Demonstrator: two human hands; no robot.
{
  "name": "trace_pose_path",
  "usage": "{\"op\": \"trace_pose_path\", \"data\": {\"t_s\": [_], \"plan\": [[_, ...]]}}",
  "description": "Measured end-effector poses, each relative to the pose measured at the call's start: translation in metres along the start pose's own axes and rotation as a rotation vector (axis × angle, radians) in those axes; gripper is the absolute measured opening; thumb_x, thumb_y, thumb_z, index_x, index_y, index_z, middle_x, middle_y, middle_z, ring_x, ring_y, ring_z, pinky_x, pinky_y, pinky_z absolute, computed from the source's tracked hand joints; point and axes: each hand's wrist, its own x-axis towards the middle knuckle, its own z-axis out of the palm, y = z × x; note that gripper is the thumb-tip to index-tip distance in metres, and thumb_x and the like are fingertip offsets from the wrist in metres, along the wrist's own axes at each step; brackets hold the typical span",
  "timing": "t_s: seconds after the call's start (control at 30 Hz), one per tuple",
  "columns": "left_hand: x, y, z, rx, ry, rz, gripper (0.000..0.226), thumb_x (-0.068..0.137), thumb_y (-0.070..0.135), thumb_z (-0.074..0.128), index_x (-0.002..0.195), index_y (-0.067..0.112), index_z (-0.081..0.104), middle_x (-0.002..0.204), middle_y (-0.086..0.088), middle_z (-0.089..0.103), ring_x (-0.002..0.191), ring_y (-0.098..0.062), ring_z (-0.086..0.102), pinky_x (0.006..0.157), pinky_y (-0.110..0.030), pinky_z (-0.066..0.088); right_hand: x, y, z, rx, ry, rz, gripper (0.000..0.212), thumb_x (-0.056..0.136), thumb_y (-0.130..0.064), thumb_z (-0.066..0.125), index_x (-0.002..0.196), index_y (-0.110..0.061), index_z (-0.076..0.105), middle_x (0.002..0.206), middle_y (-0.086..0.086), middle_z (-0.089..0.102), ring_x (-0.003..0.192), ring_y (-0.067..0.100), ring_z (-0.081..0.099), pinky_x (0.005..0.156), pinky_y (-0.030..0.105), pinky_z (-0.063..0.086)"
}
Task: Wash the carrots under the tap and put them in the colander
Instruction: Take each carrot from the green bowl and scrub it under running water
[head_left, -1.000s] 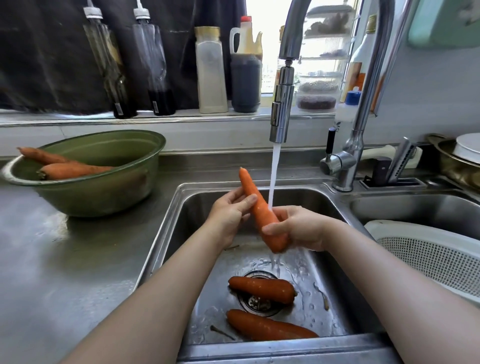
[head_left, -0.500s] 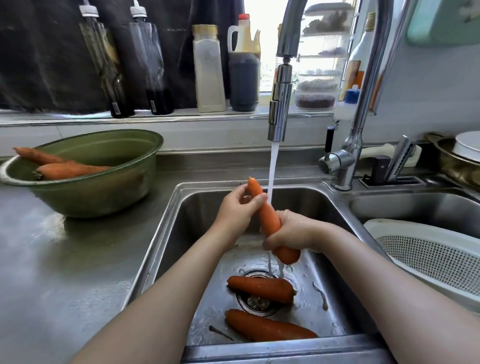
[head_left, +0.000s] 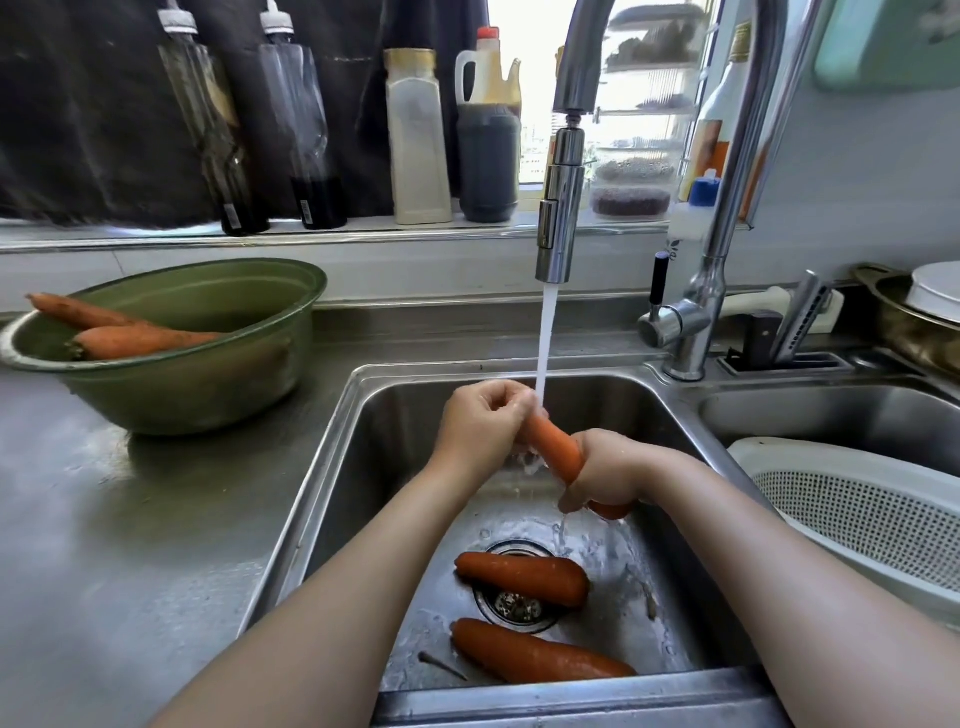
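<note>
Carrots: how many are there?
5. One carrot in left hand and right hand under the tap; two carrots in the sink; two carrots in the green bowl, maybe more hidden.

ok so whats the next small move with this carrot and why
Probably rub the left hand down the carrot under the stream, which lands only at its upper end, above the right hand; both hands grip it.

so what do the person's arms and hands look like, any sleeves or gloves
Both are bare: no sleeve shows on the left forearm or right forearm up to the frame edge. The left hand and right hand wear no gloves, and no rings, watch or bracelet are visible.
</note>
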Motion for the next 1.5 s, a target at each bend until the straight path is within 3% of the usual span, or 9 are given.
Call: {"op": "trace_pose_path", "data": {"t_s": [0.3,0.47,0.57,0.7,0.9,1.03,1.27,1.37,1.5], "plan": [[0.0,0.002,-0.002,-0.131,-0.153,-0.175,0.018,0.107,0.017,0.054,0.117,0.022,0.069,0.11,0.004,0.078,0.104,-0.017,0.074,0.086,-0.036,0.063,-0.004,0.012,-0.005,0.169,-0.07,0.018,0.051,0.073,-0.013,0.088,0.109,-0.019,0.054,0.102,0.007,0.067,0.089,0.023,0.069,0.079,0.04,0.06],[0.006,0.007,-0.001,-0.282,0.111,-0.244,0.016,0.098,0.028,0.069,0.11,0.021,0.077,0.107,-0.004,0.076,0.101,-0.025,0.072,0.086,-0.044,0.064,-0.005,0.009,-0.005,0.488,-0.143,-0.121,0.057,0.055,-0.034,0.092,0.104,-0.017,0.069,0.093,0.005,0.071,0.087,0.02,0.068,0.089,0.047,0.057],[0.01,0.008,-0.011,-0.447,0.223,-0.287,0.024,0.1,0.027,0.066,0.115,0.009,0.072,0.097,-0.006,0.072,0.087,-0.018,0.07,0.072,-0.033,0.064,-0.007,0.003,-0.004,0.671,-0.2,-0.212,0.037,0.072,-0.036,0.084,0.104,-0.02,0.073,0.095,0.005,0.072,0.089,0.021,0.068,0.084,0.041,0.055],[0.015,0.005,-0.025,-0.51,0.234,-0.367,0.032,0.104,0.032,0.059,0.118,0.006,0.068,0.103,-0.01,0.073,0.099,-0.024,0.071,0.077,-0.037,0.063,-0.009,-0.004,-0.002,0.814,-0.235,-0.205,0.05,0.086,-0.043,0.078,0.13,-0.021,0.067,0.118,0.013,0.071,0.098,0.028,0.072,0.08,0.041,0.057],[0.019,0.005,-0.034,-0.714,0.089,-0.422,0.021,0.105,0.011,0.054,0.123,0.009,0.063,0.109,-0.012,0.071,0.099,-0.022,0.07,0.07,-0.032,0.063,-0.01,-0.024,-0.002,1.069,-0.285,-0.17,0.057,0.106,-0.054,0.039,0.129,-0.007,0.062,0.094,0.012,0.069,0.074,0.024,0.067,0.059,0.034,0.055],[0.018,0.007,-0.028,-0.657,0.037,-0.449,0.024,0.106,0.031,0.052,0.114,0.013,0.066,0.097,-0.006,0.073,0.087,-0.017,0.068,0.071,-0.03,0.058,-0.011,-0.031,-0.001,1.119,-0.273,-0.165,0.059,0.11,-0.052,0.033,0.129,-0.003,0.06,0.091,0.013,0.069,0.069,0.025,0.067,0.054,0.034,0.055],[0.011,0.007,-0.017,-0.558,0.088,-0.404,0.039,0.102,0.039,0.057,0.126,0.009,0.066,0.117,-0.007,0.076,0.108,-0.022,0.072,0.098,-0.044,0.055,-0.006,-0.028,0.005,1.047,-0.114,-0.025,0.057,0.101,-0.056,0.056,0.118,-0.002,0.065,0.09,0.02,0.074,0.078,0.033,0.075,0.068,0.046,0.061],[0.007,0.008,-0.012,-0.468,0.05,-0.389,0.049,0.09,0.042,0.072,0.127,0.011,0.066,0.116,-0.008,0.074,0.106,-0.026,0.071,0.092,-0.045,0.059,-0.002,-0.022,0.005,0.905,0.092,0.024,0.04,0.105,-0.045,0.055,0.099,-0.007,0.066,0.076,0.009,0.069,0.061,0.02,0.069,0.067,0.042,0.058],[-0.001,0.005,-0.004,-0.22,-0.025,-0.306,0.018,0.09,0.03,0.079,0.105,0.023,0.073,0.095,0.002,0.076,0.077,-0.007,0.072,0.062,-0.022,0.058,-0.004,-0.016,-0.009,0.992,0.183,-0.092,0.046,0.107,-0.051,0.043,0.12,-0.017,0.071,0.113,0.008,0.078,0.1,0.026,0.074,0.079,0.041,0.054]]}}
